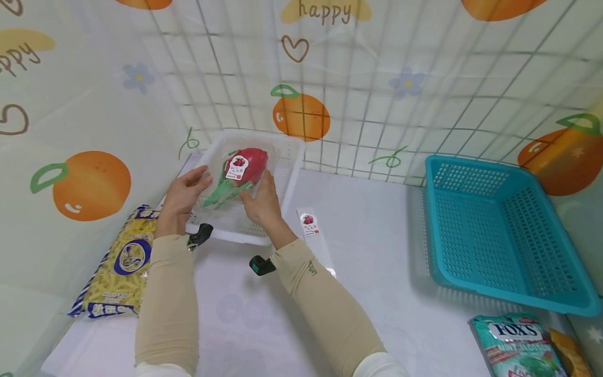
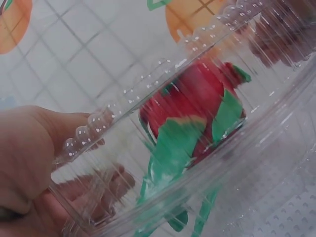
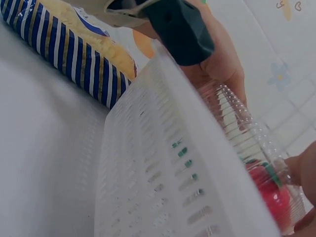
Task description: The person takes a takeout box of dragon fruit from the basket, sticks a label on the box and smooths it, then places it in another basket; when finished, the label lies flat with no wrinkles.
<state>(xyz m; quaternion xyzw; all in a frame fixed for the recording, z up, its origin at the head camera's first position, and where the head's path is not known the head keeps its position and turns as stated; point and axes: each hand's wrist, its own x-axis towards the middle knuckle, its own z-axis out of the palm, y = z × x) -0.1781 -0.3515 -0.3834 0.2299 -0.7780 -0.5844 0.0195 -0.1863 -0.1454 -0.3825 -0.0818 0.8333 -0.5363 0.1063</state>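
A clear plastic box [image 2: 197, 42] holds a red dragon fruit [image 1: 256, 159] with green scales. On its lid is a white label [image 1: 237, 168] printed with a dragon fruit. My left hand [image 1: 180, 198] grips the box by its left end, thumb above and fingers below in the left wrist view. At the opposite side my right hand [image 1: 264, 204] holds it between thumb and fingers. The box is inside the rim of a white perforated basket [image 1: 296, 157]; whether it touches the basket floor I cannot tell.
A yellow pasta bag [image 1: 120, 267] lies left of my left forearm. Right of the white basket is a label strip [image 1: 315, 235], partly under my right sleeve. A turquoise basket [image 1: 480, 225] stands at the right, with a green FOX'S candy bag [image 1: 518, 343] in front.
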